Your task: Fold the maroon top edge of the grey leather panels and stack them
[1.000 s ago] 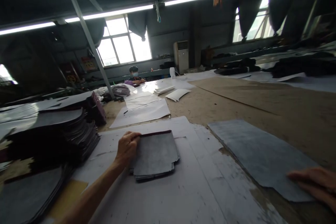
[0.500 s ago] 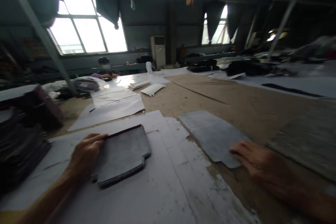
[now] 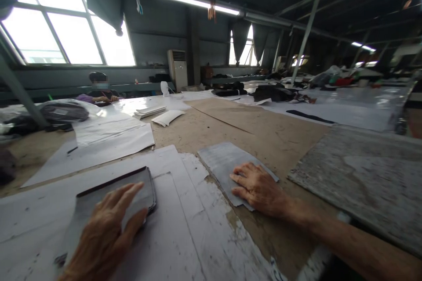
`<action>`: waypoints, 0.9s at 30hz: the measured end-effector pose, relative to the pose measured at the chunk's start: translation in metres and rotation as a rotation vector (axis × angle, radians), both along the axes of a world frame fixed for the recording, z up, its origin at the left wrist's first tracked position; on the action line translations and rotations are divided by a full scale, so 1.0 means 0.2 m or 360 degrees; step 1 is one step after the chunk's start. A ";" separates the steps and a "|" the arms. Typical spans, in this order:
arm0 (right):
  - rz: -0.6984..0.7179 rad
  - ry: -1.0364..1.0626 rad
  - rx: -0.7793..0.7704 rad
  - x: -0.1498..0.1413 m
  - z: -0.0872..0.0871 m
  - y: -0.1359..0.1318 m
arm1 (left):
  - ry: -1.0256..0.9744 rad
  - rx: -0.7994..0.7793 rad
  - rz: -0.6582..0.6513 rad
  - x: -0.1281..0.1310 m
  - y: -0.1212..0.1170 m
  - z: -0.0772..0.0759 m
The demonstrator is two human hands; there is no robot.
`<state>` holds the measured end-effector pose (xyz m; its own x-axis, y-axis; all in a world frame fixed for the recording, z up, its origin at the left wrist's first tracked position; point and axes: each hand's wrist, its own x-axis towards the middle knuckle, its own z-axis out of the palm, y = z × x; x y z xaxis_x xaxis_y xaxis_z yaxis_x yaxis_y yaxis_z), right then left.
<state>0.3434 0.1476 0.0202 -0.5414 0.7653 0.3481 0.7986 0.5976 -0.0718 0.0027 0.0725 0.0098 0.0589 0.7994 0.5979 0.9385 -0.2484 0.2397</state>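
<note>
Stack of dark-edged grey material [image 3: 92, 197] lies on white paper [image 3: 165, 246], likely for a clean base. Left hand [image 3: 108, 224] spread over it, contact unclear, perhaps steadying. Grey sheet [image 3: 216, 162] rightward, flat; right hand [image 3: 255, 189] loosely open on top, ungripping, probably weighting it. Mottled board [image 3: 356, 189] beyond, clear of both.

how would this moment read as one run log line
left hand: open, over dark-edged grey stack | right hand: open, on grey sheet | stack lies on white paper | co-worker: background, left side
</note>
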 end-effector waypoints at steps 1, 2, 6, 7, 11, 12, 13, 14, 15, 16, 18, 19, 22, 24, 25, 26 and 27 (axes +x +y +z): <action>0.0000 0.0031 -0.0002 0.00 -0.01 0.00 | 0.0039 0.0020 -0.0118 0.06 -0.02 -0.02; -0.0007 0.0065 -0.0006 0.00 -0.01 0.01 | 0.0093 0.0031 -0.0233 0.12 -0.03 -0.03; -0.0040 0.0168 -0.0035 0.00 -0.02 0.06 | 0.0156 0.0026 -0.0553 0.33 -0.06 -0.06; -0.0035 0.0176 -0.0043 0.00 -0.02 0.08 | 0.0128 0.0007 -0.0597 0.38 -0.06 -0.05; 0.0009 0.0159 -0.0066 -0.02 -0.05 0.12 | -0.0023 -0.0245 -0.0670 0.55 -0.02 -0.01; 0.0007 0.0157 -0.0072 -0.02 -0.05 0.13 | -0.0046 -0.0327 -0.0664 0.58 0.00 0.00; -0.0005 0.0162 -0.0080 -0.02 -0.06 0.14 | -0.0055 -0.0396 -0.0660 0.61 0.01 0.00; -0.0023 0.0172 -0.0093 -0.01 -0.07 0.14 | -0.0050 -0.0441 -0.0662 0.64 0.02 0.01; -0.0044 0.0187 -0.0112 -0.01 -0.07 0.15 | -0.0035 -0.0465 -0.0670 0.67 0.04 0.02; -0.0063 0.0206 -0.0135 0.00 -0.07 0.16 | -0.0014 -0.0469 -0.0686 0.69 0.06 0.02; -0.0096 0.0249 -0.0189 0.00 -0.07 0.17 | 0.0026 -0.0444 -0.0722 0.73 0.10 0.03; -0.0108 0.0271 -0.0217 0.01 -0.07 0.17 | 0.0036 -0.0430 -0.0733 0.74 0.12 0.03; -0.0122 0.0336 -0.0294 0.01 -0.05 0.17 | 0.0036 -0.0414 -0.0708 0.77 0.17 0.02; -0.0122 0.0386 -0.0352 0.00 -0.04 0.17 | 0.0043 -0.0421 -0.0686 0.78 0.19 0.01; -0.0124 0.0418 -0.0385 0.00 -0.04 0.17 | 0.0054 -0.0428 -0.0678 0.78 0.20 0.01; -0.0128 0.0456 -0.0424 0.00 -0.03 0.17 | 0.0068 -0.0437 -0.0674 0.79 0.20 0.01; -0.0132 0.0498 -0.0470 0.00 -0.03 0.17 | 0.0083 -0.0446 -0.0672 0.79 0.20 0.01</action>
